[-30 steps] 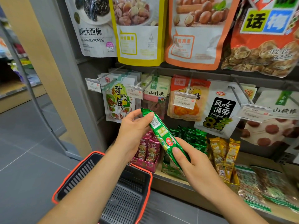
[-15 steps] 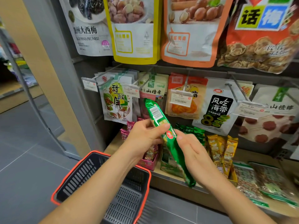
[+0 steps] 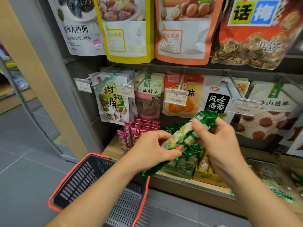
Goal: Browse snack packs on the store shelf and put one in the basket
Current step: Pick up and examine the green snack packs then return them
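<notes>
Head view | both hands pinch one green snack pack (image 3: 185, 138) above the shelf edge: left hand (image 3: 152, 151) on its lower part, right hand (image 3: 218, 136) near the top | basket (image 3: 68, 182) near left, below (looks empty) | picked, not yet dropped in

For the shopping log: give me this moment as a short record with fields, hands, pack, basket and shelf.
held item: long green snack pack, tilted, upper end to the right
left hand: left hand grips the pack's lower part
right hand: right hand pinches its upper part
basket: black basket with red rim, below the left forearm; no pack visible inside
shelf: display boxes of pink packs, green packs and yellow packs
above: hanging pouches with price tags
</notes>
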A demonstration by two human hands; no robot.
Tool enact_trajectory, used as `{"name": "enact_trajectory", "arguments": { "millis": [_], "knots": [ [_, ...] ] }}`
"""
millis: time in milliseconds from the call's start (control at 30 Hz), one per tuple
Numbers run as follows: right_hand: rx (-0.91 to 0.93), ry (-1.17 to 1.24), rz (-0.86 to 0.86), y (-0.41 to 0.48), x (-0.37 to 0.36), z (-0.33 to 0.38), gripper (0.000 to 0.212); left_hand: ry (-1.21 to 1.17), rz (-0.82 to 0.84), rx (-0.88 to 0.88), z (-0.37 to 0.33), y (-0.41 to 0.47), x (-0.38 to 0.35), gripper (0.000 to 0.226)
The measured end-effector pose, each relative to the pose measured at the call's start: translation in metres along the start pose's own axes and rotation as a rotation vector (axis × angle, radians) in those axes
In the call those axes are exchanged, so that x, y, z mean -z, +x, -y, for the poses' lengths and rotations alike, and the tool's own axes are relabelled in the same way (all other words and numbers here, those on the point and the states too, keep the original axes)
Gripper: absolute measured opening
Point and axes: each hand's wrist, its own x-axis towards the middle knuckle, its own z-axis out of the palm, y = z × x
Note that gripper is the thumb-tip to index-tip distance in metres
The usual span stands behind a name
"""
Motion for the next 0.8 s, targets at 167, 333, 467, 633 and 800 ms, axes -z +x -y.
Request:
{"name": "enact_trajectory", "arguments": {
  "millis": [167, 333, 467, 633, 800],
  "knots": [
    [-0.152, 0.188, -0.124, 0.007, 0.021, 0.001, 0.015, -0.051, 0.111, 0.083, 0.014, 0.001, 0.013, 0.026],
    [-0.24, 0.237, -0.175, 0.009, 0.029, -0.004, 0.015, -0.133, 0.161, 0.116, 0.022, 0.001, 0.026, 0.031],
    [-0.304, 0.304, -0.206, 0.01, 0.036, -0.005, 0.017, -0.277, 0.052, 0.104, 0.021, 0.0, 0.036, 0.035],
    [-0.364, 0.168, -0.188, 0.008, 0.04, -0.004, 0.024, -0.507, -0.209, 0.072, 0.02, 0.002, 0.04, 0.015],
    [-0.392, 0.02, -0.078, 0.005, 0.039, -0.003, 0.034, -0.459, -0.323, 0.117, 0.023, 0.007, 0.036, 0.028]
  ]
}}
